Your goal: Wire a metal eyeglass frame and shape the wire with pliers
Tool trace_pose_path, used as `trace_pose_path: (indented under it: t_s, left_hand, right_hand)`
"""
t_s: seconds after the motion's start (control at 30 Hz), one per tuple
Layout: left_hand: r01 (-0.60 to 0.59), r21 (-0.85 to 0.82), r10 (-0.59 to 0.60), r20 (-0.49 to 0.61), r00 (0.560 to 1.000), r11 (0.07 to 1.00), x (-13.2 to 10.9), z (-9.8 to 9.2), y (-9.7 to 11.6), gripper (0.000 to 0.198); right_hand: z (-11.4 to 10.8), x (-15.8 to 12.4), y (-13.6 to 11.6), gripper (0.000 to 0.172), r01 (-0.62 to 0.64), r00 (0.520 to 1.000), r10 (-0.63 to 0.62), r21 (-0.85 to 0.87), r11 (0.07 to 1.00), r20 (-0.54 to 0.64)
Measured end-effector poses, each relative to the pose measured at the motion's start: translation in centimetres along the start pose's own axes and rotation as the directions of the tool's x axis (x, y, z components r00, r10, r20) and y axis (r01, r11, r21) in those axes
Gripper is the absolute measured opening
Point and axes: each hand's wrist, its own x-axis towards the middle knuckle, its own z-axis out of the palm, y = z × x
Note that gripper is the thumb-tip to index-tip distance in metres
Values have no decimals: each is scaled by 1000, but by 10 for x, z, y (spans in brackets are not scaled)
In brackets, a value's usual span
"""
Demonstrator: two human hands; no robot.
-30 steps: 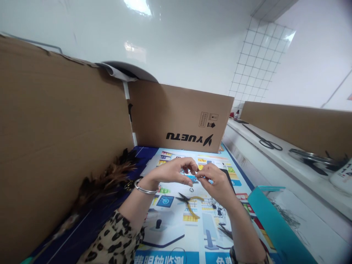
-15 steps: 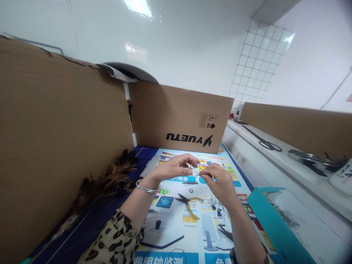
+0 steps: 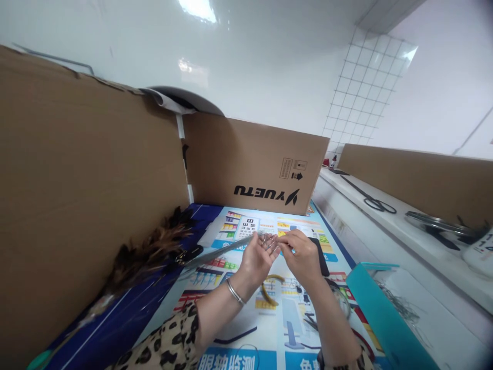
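My left hand [image 3: 256,262] is turned palm up with its fingers loosely curled, and fine, shiny wire [image 3: 266,239] lies across them. Its exact shape is too small to make out. The thumb and forefinger of my right hand [image 3: 302,254] pinch at the same wire, close to the left fingertips. Below the hands are yellow-handled pliers [image 3: 271,293], their jaws hidden behind my left hand and wrist. Partly behind my right forearm lies a dark tool [image 3: 310,321], with small black items and loose thin wire [image 3: 296,285] close by.
On the right stands a teal box [image 3: 389,318] containing a tangle of thin wire. Scissors [image 3: 379,205] lie on the white ledge. Dark brown feathers [image 3: 154,246] lie along the left cardboard panel [image 3: 92,164]. Another cardboard panel [image 3: 215,154] closes off the back of the printed mat [image 3: 265,334].
My left hand has come down and turned palm up, with the fine wire now on its fingers. My right hand stays close, still pinching. The left hand now covers the pliers' jaws.
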Motion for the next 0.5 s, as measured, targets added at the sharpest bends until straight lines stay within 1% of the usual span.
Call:
trace_pose_path:
  t_s: [0.07, 0.13, 0.2, 0.37, 0.5]
  left_hand:
    - [1, -93, 0, 14, 1000, 996, -9, -1, -4, 31]
    - [-18, -133, 20, 11, 1000, 991, -15, 3, -3, 33]
    - [-23, -137, 23, -4, 1000, 990, -18, 8, 0, 36]
    - [-54, -156, 38, -99, 994, 986, -19, 16, 4, 36]
    - [-32, -169, 10, -132, 991, 985, -21, 19, 3, 37]
  right_hand:
    - [8, -3, 0, 18, 35, 999, -35, -29, 999, 18]
    - [15, -6, 0, 19, 64, 997, -62, -58, 996, 34]
    - [19, -9, 1, 18, 90, 995, -87, -94, 991, 38]
    - [24, -14, 1, 18, 156, 988, -155, -162, 974, 22]
    - [24, -15, -3, 16, 158, 986, -163, -183, 970, -18]
